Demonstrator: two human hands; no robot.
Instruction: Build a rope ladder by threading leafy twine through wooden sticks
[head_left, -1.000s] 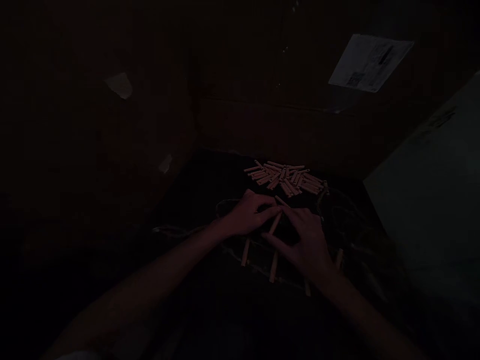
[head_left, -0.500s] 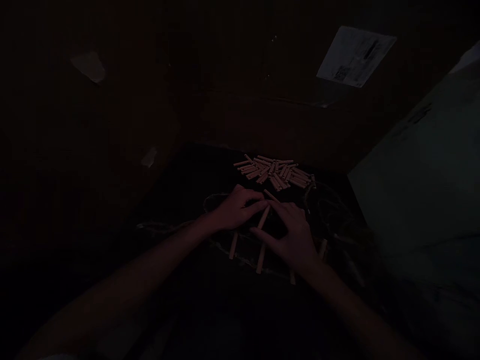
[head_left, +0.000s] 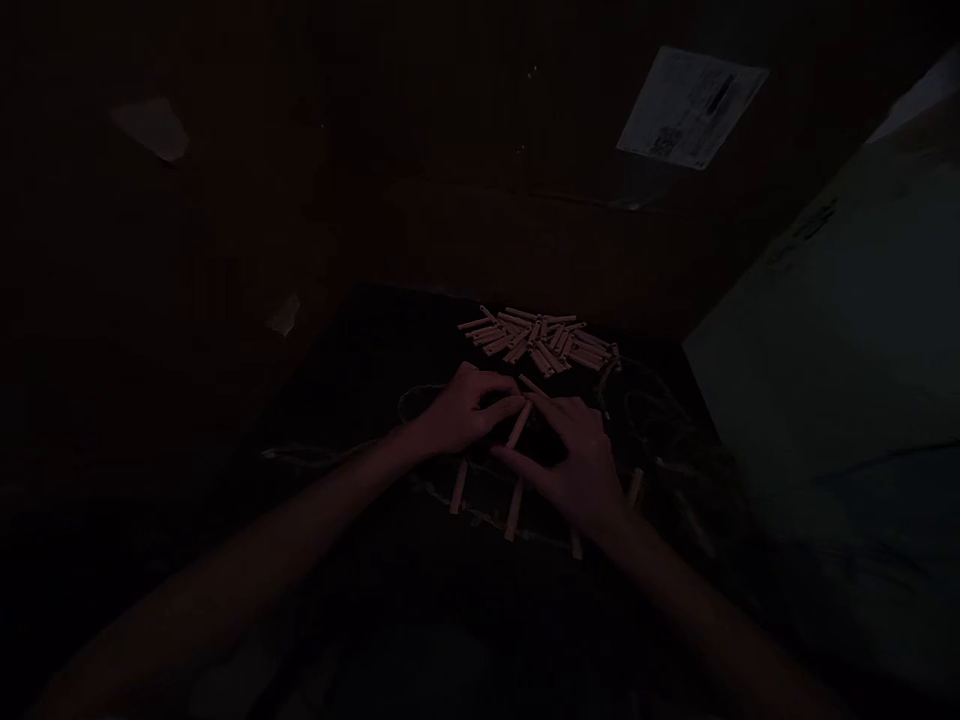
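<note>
Though dim, a slim pale wooden stick (head_left: 517, 425) between curled left hand (head_left: 465, 415) and spread right hand (head_left: 577, 465), pinch unclear.

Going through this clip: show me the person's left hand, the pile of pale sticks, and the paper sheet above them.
left hand (head_left: 469, 410): head view, back of the hand.
pile of pale sticks (head_left: 536, 340): head view, middle of the pile.
paper sheet (head_left: 690, 108): head view, middle of the sheet.
</note>
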